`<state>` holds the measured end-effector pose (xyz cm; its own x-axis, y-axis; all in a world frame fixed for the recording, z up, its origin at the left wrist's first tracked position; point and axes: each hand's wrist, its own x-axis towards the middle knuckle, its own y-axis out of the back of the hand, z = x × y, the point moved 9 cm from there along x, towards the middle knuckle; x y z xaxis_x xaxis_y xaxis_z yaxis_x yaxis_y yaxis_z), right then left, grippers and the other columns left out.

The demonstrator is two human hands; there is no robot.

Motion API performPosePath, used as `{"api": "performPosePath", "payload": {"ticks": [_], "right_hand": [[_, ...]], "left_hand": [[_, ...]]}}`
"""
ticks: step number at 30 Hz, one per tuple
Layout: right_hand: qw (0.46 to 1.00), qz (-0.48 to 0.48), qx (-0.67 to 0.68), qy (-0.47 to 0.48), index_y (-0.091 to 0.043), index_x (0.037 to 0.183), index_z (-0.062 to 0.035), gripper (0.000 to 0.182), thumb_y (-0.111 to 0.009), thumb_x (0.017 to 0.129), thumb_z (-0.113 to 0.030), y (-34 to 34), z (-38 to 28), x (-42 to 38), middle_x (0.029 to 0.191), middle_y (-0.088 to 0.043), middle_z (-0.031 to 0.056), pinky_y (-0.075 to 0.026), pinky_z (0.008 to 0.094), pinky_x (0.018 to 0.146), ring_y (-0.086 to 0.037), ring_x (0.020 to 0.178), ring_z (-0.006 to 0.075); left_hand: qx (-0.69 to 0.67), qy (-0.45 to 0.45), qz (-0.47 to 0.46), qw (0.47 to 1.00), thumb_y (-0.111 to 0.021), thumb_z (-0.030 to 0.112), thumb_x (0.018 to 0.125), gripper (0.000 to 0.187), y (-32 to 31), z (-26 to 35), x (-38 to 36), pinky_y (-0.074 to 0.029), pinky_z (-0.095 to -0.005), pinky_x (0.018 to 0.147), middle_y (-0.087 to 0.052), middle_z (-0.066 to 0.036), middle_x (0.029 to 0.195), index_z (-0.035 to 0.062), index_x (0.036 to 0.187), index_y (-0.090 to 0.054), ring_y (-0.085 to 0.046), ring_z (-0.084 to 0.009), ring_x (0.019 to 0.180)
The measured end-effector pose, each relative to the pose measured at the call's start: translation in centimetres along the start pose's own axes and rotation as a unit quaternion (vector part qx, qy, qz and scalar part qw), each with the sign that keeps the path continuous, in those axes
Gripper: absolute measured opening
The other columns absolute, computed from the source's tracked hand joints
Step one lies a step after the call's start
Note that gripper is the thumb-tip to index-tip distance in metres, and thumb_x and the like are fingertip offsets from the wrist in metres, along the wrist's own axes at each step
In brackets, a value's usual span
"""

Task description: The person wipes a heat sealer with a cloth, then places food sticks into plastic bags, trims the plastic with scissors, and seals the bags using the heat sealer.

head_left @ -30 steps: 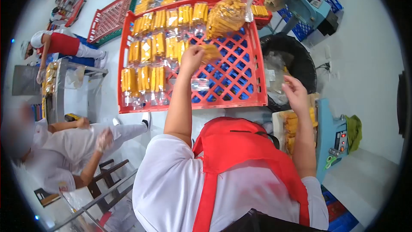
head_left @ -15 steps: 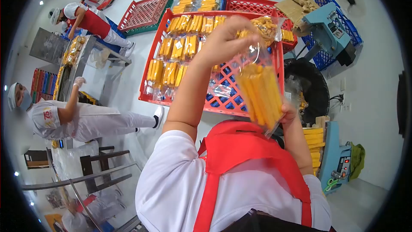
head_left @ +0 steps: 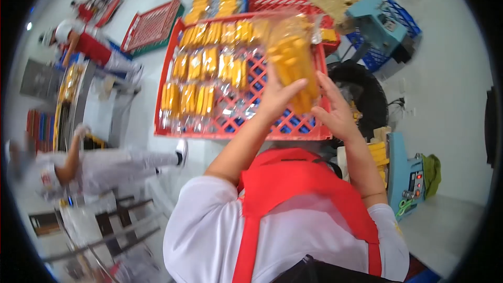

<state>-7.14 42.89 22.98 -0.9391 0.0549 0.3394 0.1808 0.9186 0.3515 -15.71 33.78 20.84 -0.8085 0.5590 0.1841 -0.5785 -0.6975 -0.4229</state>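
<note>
A clear plastic bag of yellow sticks (head_left: 294, 65) is held upright over the right part of a red crate (head_left: 243, 137). My left hand (head_left: 275, 96) grips its lower left side, thumb across the front and the other fingers hidden behind. At the bag's right edge, my right hand (head_left: 336, 111) has its fingers stretched and thumb apart, with the fingertips right beside the plastic. Rows of similar packed bags (head_left: 195, 65) lie in the crate's left and middle part, where blue shows through the lattice floor.
A black-lined bin (head_left: 373, 102) stands to the right. Two light-blue machines (head_left: 378, 18) (head_left: 401, 165) flank it, the nearer with green scissors (head_left: 403, 207) and stacked yellow sticks (head_left: 378, 154). At left, a person in white (head_left: 115, 165) stands by a long work table (head_left: 78, 99).
My left hand has come down from above the bag to grip its side. The bag has turned more upright and moved up over the crate; my right hand's fingers have opened beside it.
</note>
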Motion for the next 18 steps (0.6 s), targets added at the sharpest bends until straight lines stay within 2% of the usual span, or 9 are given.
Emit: {"api": "performPosePath", "payload": {"ticks": [4,6,11,13,14,15,16,17,18], "right_hand": [[0.997,0.041,-0.022,0.062,-0.03,0.129,-0.0031,0.059,-0.055,0.079,-0.024,1.2,-2.1,2.6,0.135,-0.024,0.0173,-0.019,0.033,0.101,-0.021,0.126,0.0261],[0.996,-0.022,-0.05,0.07,-0.028,0.129,-0.0022,0.054,-0.048,0.084,-0.025,-0.7,-2.1,3.8,0.136,-0.019,0.0184,-0.016,0.0331,0.101,-0.017,0.127,0.0263],[0.998,-0.027,0.05,0.037,-0.026,0.13,-0.0034,0.052,-0.043,0.087,-0.027,-2.8,-0.8,4.2,0.137,-0.019,0.0175,-0.017,0.0314,0.101,-0.018,0.127,0.0263],[0.959,0.036,0.275,-0.055,-0.027,0.13,-0.0057,0.052,-0.039,0.088,-0.032,-2.7,1.7,3.7,0.134,-0.026,0.015,-0.025,0.0332,0.097,-0.029,0.121,0.0244],[0.96,0.034,0.274,-0.042,-0.027,0.13,-0.0057,0.052,-0.039,0.088,-0.032,-3.0,2.6,3.3,0.134,-0.026,0.015,-0.025,0.0332,0.097,-0.029,0.121,0.0244],[0.908,0.067,0.385,-0.154,-0.028,0.13,-0.0068,0.053,-0.035,0.088,-0.038,-3.7,6.4,2.3,0.131,-0.031,0.0134,-0.031,0.0344,0.091,-0.035,0.117,0.0238],[0.831,0.096,0.483,-0.26,-0.029,0.129,-0.0079,0.055,-0.03,0.088,-0.044,-4.7,8.4,1.6,0.128,-0.036,0.0117,-0.036,0.0356,0.085,-0.04,0.112,0.0231],[0.835,0.094,0.482,-0.248,-0.029,0.129,-0.0079,0.055,-0.03,0.088,-0.044,-4.8,8.2,1.7,0.128,-0.036,0.0117,-0.036,0.0356,0.085,-0.04,0.112,0.0231],[0.74,0.002,0.626,-0.244,-0.027,0.13,-0.009,0.058,-0.026,0.087,-0.049,-7.0,6.2,1.4,0.128,-0.036,0.0111,-0.039,0.0413,0.084,-0.041,0.112,0.0248]], "left_hand": [[-0.15,0.068,-0.1,0.981,-0.053,0.016,0.078,0.051,-0.7,-0.5,-0.5,-0.041,-0.0342,0.087,-0.045,-0.011,0.112,0.0038,0.121,-0.029,-0.048,-0.0217,0.101],[-0.19,0.094,-0.078,0.974,-0.052,0.018,0.079,0.05,-0.3,-1.7,-0.7,-0.04,-0.0347,0.087,-0.046,-0.011,0.111,0.0035,0.121,-0.03,-0.049,-0.0222,0.101],[-0.275,0.12,-0.051,0.953,-0.05,0.022,0.081,0.05,1.4,-1.6,-0.7,-0.04,-0.0355,0.088,-0.048,-0.01,0.111,0.0032,0.123,-0.03,-0.049,-0.0231,0.102],[-0.25,0.072,-0.09,0.961,-0.056,0.026,0.077,0.058,1.6,0.1,-0.5,-0.039,-0.0368,0.09,-0.045,-0.011,0.115,0.0033,0.123,-0.029,-0.049,-0.0237,0.104],[-0.235,0.044,-0.113,0.964,-0.059,0.028,0.075,0.062,1.7,1.2,-0.2,-0.038,-0.0375,0.091,-0.044,-0.011,0.117,0.0034,0.123,-0.029,-0.048,-0.024,0.104],[-0.204,0.033,-0.092,0.974,-0.067,0.033,0.068,0.076,2.8,0.9,0.1,-0.037,-0.0383,0.092,-0.041,-0.01,0.12,0.0029,0.125,-0.027,-0.044,-0.0242,0.109],[-0.198,0.02,-0.101,0.975,-0.067,0.033,0.068,0.076,2.6,1.6,0.4,-0.037,-0.0383,0.092,-0.041,-0.01,0.12,0.0029,0.125,-0.027,-0.044,-0.0242,0.109],[-0.226,0.006,-0.104,0.968,-0.069,0.034,0.065,0.08,2.3,2.1,0.6,-0.036,-0.0379,0.093,-0.04,-0.009,0.121,0.0031,0.126,-0.027,-0.042,-0.0239,0.111],[-0.258,-0.001,-0.104,0.961,-0.071,0.034,0.063,0.084,2.2,2.3,0.6,-0.035,-0.0374,0.094,-0.039,-0.009,0.123,0.0034,0.126,-0.026,-0.04,-0.0236,0.113]]}}
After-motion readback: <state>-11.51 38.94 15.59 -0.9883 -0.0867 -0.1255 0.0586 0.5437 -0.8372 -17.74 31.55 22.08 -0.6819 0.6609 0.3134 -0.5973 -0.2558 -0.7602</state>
